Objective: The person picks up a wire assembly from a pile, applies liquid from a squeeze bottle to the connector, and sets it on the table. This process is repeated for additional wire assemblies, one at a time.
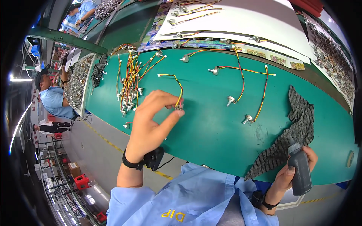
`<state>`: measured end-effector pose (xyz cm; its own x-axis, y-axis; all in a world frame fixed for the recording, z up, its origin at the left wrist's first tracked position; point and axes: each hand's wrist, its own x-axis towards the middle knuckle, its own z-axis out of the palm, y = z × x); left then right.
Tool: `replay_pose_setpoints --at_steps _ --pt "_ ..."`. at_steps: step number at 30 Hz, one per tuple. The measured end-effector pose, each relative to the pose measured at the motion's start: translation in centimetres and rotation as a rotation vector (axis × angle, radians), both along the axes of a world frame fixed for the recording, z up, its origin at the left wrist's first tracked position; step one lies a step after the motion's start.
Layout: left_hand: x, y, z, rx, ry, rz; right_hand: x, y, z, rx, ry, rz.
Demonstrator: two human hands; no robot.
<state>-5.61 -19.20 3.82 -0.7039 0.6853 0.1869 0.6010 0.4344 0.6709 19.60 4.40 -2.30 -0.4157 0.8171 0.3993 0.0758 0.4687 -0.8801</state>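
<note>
Over the green table, my left hand (152, 122) pinches a small potentiometer (178, 107) between thumb and fingers. Its red, yellow and black wire lead (180, 88) arches up to a white plug. At the right, my right hand (292, 171) is wrapped round a dark squeeze bottle (300, 171) with a narrow nozzle, held upright at the table's near edge. Behind the bottle lies a crumpled dark striped cloth (281, 147). Three wired potentiometers lie apart between my hands, one of them (247, 119) nearest the cloth. A heap of similar wired potentiometers (130, 86) sits left of my left hand.
White sheets (241, 19) at the far side carry more wired potentiometers. Trays of metal parts stand at the left (79, 81) and far right (328, 56). A roll of tape (350, 159) lies at the right edge. Co-workers in blue (54, 100) sit at the left.
</note>
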Motion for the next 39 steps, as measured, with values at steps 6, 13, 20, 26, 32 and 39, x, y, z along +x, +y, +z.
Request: replay_pose_setpoints --at_steps 6,13,20,26,32,39 --pt "1.3 1.5 0.3 0.094 -0.004 -0.097 -0.1 0.0 -0.1 0.029 -0.008 0.013" --pt "2.2 2.5 0.9 0.017 0.035 -0.129 0.1 0.0 0.1 -0.005 -0.028 0.039" --pt "3.0 3.4 1.0 0.031 0.015 -0.109 -0.2 -0.4 0.7 -0.021 -0.049 0.014" --pt "3.8 3.4 1.4 0.095 -0.249 -0.102 0.0 -0.5 0.9 -0.088 -0.051 0.034" --pt "4.5 3.3 1.3 0.211 -0.440 -0.101 0.4 -0.5 0.8 -0.109 -0.052 0.046" --pt "6.9 6.0 -1.8 0.465 -0.449 -0.165 -0.4 -0.2 0.1 -0.231 0.274 0.215"
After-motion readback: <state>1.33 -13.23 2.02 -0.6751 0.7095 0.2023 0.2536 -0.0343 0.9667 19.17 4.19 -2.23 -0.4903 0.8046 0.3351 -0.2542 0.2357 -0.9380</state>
